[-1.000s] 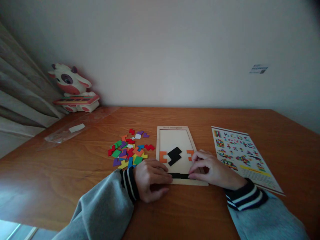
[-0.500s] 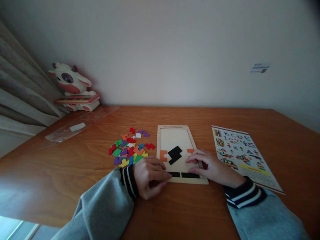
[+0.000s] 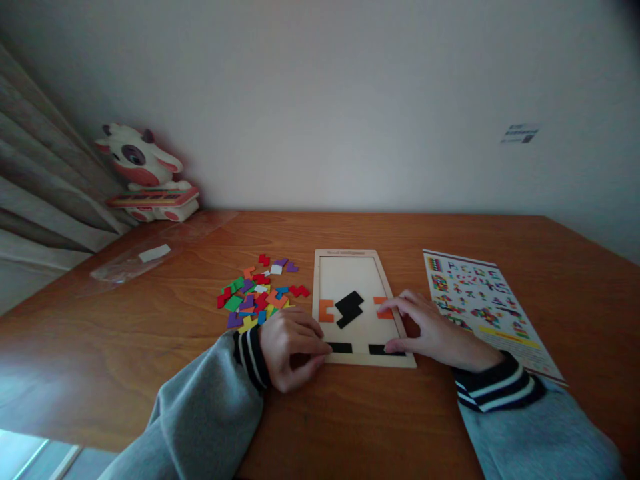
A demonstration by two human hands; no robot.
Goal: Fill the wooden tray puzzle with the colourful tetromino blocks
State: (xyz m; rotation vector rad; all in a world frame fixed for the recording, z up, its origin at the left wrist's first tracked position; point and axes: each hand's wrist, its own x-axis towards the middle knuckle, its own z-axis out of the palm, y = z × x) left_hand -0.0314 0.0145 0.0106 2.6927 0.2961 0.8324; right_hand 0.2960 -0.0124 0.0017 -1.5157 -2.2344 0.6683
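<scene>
The black bars (image 3: 342,348) look light and stiff, best held by the ends, left hand (image 3: 293,348) narrow (can't tell its grip), right hand (image 3: 421,330) wide.

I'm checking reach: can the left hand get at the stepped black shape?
Probably yes: the left hand is at the near left corner of the tray, nothing standing between it and the stepped black shape.
</scene>
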